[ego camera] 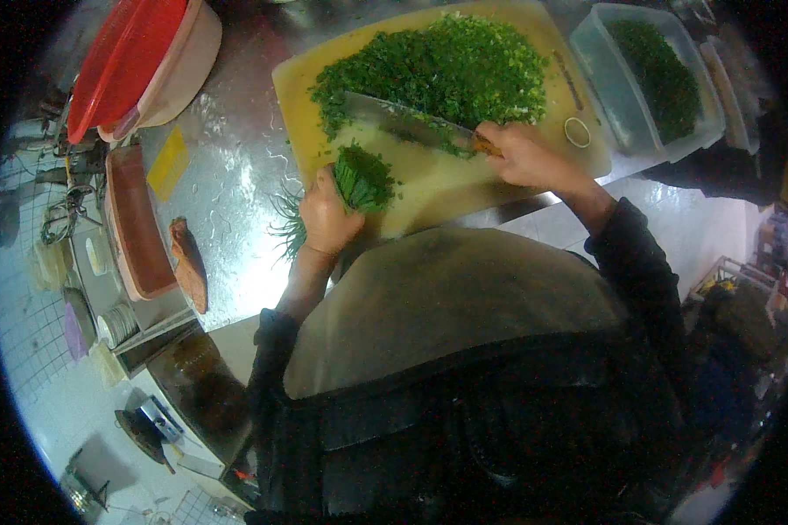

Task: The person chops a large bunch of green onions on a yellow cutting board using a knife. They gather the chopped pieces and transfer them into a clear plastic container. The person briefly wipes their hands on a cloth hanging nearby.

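My right hand grips the wooden handle of a wide-bladed kitchen knife, whose blade points left over the cutting board. My left hand holds a bundle of green herbs or chives, its cut end facing right and its long thin leaves trailing out to the left of the hand. A broad heap of chopped greens covers the far half of the yellowish cutting board, paler towards the right. The knife's blade lies along the near edge of this heap, with a few bits stuck to it.
A clear plastic container with chopped greens stands right of the board, and a rubber band lies on the board. At left are red and pale basins, a pinkish tray, a yellow card and a brown cloth on the metal worktop.
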Demonstrator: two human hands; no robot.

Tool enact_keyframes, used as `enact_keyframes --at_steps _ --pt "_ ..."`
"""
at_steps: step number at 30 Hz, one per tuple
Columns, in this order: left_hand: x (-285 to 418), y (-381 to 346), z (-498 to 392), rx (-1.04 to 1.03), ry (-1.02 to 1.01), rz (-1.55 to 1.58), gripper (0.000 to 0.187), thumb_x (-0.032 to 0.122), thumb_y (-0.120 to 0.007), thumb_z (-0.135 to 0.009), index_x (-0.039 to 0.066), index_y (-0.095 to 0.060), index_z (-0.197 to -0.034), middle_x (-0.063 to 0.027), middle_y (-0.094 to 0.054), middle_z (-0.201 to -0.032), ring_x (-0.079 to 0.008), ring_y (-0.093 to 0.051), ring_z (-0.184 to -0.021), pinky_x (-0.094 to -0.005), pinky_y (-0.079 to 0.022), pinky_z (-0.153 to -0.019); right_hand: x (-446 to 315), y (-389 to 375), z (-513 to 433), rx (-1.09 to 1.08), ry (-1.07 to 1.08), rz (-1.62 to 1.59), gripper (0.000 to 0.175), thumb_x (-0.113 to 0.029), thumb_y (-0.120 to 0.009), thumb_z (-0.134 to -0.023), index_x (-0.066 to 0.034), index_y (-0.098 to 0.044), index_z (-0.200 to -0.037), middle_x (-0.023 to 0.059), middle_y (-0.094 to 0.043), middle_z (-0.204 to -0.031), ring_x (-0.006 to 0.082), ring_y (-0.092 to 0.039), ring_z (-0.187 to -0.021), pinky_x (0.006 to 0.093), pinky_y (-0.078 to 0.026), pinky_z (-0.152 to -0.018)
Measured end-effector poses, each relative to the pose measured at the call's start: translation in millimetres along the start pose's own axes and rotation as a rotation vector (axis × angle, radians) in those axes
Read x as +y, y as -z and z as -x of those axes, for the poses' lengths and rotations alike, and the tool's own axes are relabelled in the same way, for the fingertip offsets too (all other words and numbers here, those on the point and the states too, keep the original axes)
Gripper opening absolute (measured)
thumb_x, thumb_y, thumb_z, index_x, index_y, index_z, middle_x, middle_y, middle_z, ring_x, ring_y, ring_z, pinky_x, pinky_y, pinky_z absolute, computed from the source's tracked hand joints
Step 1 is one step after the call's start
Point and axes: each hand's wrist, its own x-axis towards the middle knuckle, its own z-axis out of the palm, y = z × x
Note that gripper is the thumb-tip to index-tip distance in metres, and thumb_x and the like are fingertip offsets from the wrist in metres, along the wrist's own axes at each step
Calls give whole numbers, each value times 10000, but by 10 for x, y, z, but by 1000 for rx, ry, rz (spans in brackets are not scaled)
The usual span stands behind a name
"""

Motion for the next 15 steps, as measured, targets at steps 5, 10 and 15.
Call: enact_keyframes --at_steps 5,10,15 --pt "188 -40 -203 -91 199 -22 677 219 -717 -578 -57 -426 -1124 -215 -584 -868 -379 -591 -741 -421 -490 -641 93 125 -97 -27 -28 20 299 -78 -570 -700 -13 -499 -983 220 -553 -697 404 -549 -680 453 -424 -579" --pt "347 -77 -401 -164 284 -100 592 243 -715 -575 -41 -479 -1038 -217 -566 -952 -361 -573 -874 -429 -479 -731 -13 166 -39 -47 -4 -34 278 -74 -560 -703 -20 -497 -969 231 -547 -690 410 -542 -663 464 -411 -565" --pt "337 -42 -473 -206 331 -162 589 290 -720 -565 -30 -506 -1010 -220 -516 -1083 -355 -515 -1010 -415 -449 -826 -289 178 121 40 -4 -88 272 -74 -549 -713 -44 -486 -975 225 -540 -663 416 -532 -633 475 -399 -541"
